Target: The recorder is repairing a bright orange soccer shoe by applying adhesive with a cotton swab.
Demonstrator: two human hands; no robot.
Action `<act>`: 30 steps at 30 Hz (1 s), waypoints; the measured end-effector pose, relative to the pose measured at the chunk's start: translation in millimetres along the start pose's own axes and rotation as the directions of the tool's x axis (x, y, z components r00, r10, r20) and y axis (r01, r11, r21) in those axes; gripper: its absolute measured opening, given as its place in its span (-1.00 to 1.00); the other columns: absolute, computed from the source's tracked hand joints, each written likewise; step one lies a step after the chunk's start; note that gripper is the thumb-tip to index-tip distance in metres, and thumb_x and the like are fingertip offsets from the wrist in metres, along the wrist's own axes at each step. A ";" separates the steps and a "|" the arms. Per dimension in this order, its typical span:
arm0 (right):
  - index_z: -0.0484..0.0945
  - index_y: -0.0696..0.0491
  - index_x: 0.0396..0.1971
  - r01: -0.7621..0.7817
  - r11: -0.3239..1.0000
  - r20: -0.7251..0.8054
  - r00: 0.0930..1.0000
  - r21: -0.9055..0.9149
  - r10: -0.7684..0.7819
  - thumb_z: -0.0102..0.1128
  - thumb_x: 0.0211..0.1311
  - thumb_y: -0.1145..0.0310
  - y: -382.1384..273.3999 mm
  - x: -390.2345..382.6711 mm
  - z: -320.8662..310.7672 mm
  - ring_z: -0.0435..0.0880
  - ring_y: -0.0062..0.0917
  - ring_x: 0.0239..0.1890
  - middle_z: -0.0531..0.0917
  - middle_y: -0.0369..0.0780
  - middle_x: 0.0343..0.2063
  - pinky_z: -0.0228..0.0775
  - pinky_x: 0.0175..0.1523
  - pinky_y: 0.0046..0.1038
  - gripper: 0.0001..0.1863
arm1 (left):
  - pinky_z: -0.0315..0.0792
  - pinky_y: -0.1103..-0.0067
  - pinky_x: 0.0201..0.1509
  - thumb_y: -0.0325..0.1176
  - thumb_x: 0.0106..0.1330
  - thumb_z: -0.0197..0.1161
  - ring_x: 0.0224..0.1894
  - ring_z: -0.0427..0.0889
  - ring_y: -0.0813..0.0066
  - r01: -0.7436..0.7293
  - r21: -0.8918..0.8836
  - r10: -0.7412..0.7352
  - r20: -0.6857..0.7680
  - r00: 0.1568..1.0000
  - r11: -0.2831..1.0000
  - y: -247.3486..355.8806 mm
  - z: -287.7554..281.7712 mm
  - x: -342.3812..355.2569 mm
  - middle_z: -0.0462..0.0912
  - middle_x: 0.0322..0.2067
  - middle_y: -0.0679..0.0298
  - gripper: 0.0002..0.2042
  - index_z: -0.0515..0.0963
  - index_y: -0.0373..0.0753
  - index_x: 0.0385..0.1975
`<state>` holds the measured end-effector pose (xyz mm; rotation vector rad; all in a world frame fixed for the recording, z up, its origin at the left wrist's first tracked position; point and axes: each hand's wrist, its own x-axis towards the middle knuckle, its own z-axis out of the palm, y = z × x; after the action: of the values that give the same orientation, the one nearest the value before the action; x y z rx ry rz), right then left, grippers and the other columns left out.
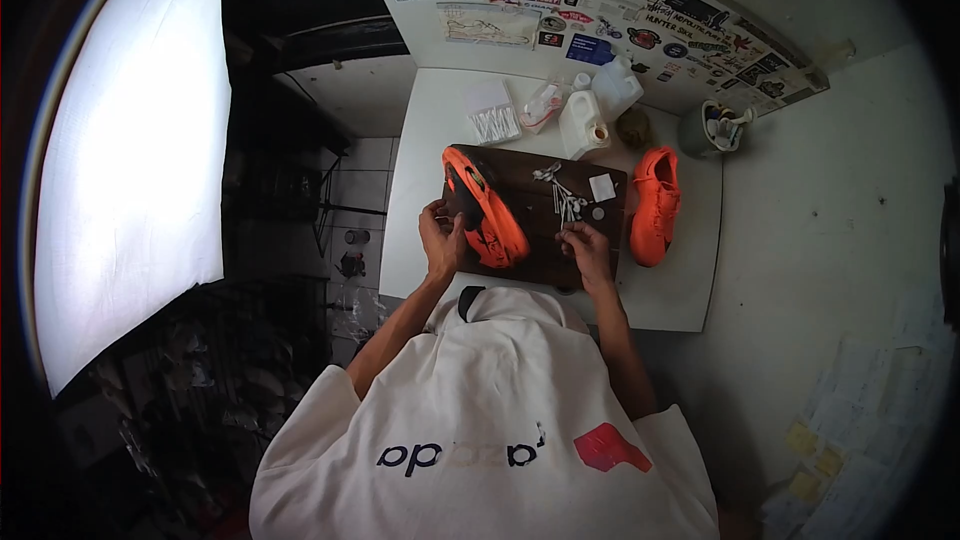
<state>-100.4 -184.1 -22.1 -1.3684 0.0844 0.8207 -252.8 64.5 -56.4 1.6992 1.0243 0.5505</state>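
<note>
Orange and black, one shoe (500, 225) lies tilted on a dark brown board (541, 240) atop the white tabletop (660, 302) in my head view. My left hand (440, 240) is half curled beside its sole; I cannot tell whether it grips. My right hand (590, 248) pinches its fingertips at loose cotton swabs (568, 202), any hold unclear. Another orange shoe (655, 208) stands right of the board.

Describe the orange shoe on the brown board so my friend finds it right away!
Find the white table, then the dark brown board on it. The orange shoe lies at the board's left end, by the left hand. It shows big black patches, while the other orange shoe, right of the board, looks nearly all orange.
</note>
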 end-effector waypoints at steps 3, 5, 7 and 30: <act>0.69 0.15 -0.06 0.035 0.973 -0.074 0.996 -0.229 -0.053 0.31 0.39 0.50 8.7 9.0 -13.8 0.68 -0.71 -0.32 0.79 -0.26 -0.29 0.52 -0.17 -0.63 -0.83 | 0.54 0.37 0.03 -0.32 0.38 0.38 -0.10 0.59 0.31 -0.242 0.198 0.253 -0.034 0.967 0.950 22.8 1.0 -8.3 0.55 -0.09 0.11 -0.59 0.51 -0.35 0.15; 0.70 0.15 -0.08 0.097 0.984 0.007 0.995 -0.147 -0.098 0.34 0.37 0.50 -8.7 1.6 1.3 0.66 -0.71 -0.32 0.79 -0.28 -0.28 0.49 -0.17 -0.63 -0.83 | 0.55 0.38 -0.01 -0.33 0.40 0.37 -0.14 0.61 0.32 -0.387 0.334 0.427 -0.053 0.903 0.860 53.6 -7.4 -12.7 0.56 -0.14 0.13 -0.66 0.57 -0.33 0.08; 0.70 0.15 -0.09 0.146 0.983 0.050 0.989 -0.111 -0.141 0.34 0.37 0.50 -27.2 -10.2 17.3 0.67 -0.72 -0.30 0.78 -0.29 -0.27 0.49 -0.15 -0.63 -0.84 | 0.57 0.39 -0.11 -0.34 0.43 0.36 -0.25 0.63 0.38 -0.271 -0.030 0.270 0.233 0.934 0.962 82.9 -10.4 -16.0 0.59 -0.25 0.18 -0.79 0.65 -0.32 -0.08; 0.72 0.18 -0.06 0.357 0.913 -0.015 0.930 -0.196 -0.367 0.41 0.40 0.42 -46.2 -16.1 12.2 0.67 -0.70 -0.17 0.75 -0.33 -0.24 0.49 -0.02 -0.57 -0.79 | 0.60 0.59 -0.10 -0.33 0.47 0.40 -0.23 0.68 0.66 0.192 -0.319 0.044 0.607 0.793 0.928 141.4 88.9 -19.3 0.79 -0.32 0.30 -0.78 0.74 -0.40 -0.12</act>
<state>-91.1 -179.7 27.3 -1.5275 -0.2096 0.4892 -143.3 -14.0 44.2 1.3469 0.4739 0.0995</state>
